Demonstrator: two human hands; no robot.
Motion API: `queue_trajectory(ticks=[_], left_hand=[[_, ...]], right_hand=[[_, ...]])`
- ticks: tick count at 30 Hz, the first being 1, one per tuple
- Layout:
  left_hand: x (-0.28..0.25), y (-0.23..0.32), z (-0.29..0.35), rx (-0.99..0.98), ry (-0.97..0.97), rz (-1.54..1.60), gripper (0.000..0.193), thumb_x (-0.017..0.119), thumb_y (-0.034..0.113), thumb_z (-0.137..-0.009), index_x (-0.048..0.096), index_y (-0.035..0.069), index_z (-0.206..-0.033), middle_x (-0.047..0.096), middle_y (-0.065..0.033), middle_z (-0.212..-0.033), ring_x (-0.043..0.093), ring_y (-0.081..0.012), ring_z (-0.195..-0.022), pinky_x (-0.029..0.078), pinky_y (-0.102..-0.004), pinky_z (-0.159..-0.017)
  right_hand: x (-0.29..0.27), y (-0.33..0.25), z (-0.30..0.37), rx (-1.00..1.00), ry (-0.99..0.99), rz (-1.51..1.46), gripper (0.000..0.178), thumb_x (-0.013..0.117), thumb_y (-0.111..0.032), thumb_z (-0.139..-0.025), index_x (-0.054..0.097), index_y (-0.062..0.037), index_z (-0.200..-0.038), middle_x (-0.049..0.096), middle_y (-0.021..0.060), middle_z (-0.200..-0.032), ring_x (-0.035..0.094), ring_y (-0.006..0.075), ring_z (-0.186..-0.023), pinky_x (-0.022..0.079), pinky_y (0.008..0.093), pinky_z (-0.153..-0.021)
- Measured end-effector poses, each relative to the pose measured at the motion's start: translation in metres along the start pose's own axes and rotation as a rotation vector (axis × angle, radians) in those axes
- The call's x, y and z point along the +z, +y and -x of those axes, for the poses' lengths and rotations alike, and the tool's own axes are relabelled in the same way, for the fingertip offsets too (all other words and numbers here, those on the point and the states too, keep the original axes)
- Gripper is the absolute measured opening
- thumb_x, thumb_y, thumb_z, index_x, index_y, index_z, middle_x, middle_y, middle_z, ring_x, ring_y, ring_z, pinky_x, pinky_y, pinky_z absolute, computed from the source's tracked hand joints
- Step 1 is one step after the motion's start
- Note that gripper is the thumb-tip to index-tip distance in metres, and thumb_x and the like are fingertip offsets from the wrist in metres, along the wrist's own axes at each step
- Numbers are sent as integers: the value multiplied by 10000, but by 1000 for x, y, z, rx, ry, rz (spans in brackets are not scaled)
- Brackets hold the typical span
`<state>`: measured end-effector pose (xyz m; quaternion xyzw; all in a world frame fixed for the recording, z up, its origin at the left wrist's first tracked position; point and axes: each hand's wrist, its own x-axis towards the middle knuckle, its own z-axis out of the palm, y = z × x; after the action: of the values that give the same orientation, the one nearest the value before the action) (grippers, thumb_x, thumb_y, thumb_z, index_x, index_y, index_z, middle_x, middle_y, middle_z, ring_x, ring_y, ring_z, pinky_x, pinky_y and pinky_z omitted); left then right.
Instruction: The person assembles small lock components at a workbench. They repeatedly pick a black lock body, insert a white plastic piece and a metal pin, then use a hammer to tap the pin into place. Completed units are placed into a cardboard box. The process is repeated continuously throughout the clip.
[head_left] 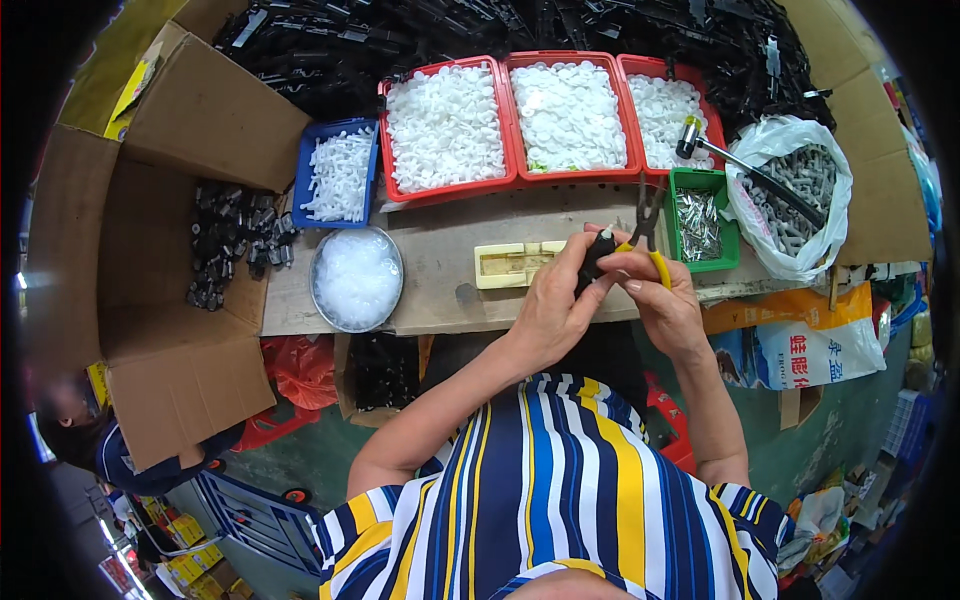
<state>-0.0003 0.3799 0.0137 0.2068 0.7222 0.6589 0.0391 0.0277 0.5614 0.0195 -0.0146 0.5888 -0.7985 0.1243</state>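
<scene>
We are holding a small black part [597,250] in our left hand [553,305], with the fingers [580,258] curling closed around it and the thumb pressing against its side. Our right hand [665,300] is gripping a pair of pliers [645,228] with yellow handles, the fingers folding tightly around the handles so that the dark tips are pointing up and away from us. The black part is sitting just left of the pliers, between the fingertips of both hands, and the two hands are touching each other over the front edge of the wooden board [440,270].

Just left of our hands, a cream-coloured plastic block [512,264] is lying flat on the board. Further left, a round metal bowl [357,279] of clear bits is resting near the board's edge. Behind it a blue tray [338,175] is holding white pegs, and three red trays [450,185] are holding white pieces. To the right, a green tray [700,225] of metal pins is sitting just beside the pliers, with a hammer [735,165] lying across a white bag [800,195] of grey parts. An open cardboard box [180,290] of black parts is standing at our left.
</scene>
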Motion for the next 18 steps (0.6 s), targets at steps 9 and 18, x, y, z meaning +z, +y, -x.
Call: queue_trajectory(ticks=[9,18], left_hand=[[-31,0,5,53,38,-389,310,618,-1,-898,516,-17,-1190,614,-215,-1008,629,-401,-899,499,-430,-780],[-35,-3,12,75,-7,-518,303,641,48,-905,527,-4,-1181,632,-214,-988,635,-426,-858,505,-460,-716]], right_hand=[[-1,-9,1,-257,-22,1122,426,546,84,-789,569,25,-1210,538,173,-1327,528,356,-1239,397,445,-1017],[16,-20,1,-261,-145,1220,237,578,79,-754,546,37,-985,520,216,-1051,556,423,-990,462,460,-834]])
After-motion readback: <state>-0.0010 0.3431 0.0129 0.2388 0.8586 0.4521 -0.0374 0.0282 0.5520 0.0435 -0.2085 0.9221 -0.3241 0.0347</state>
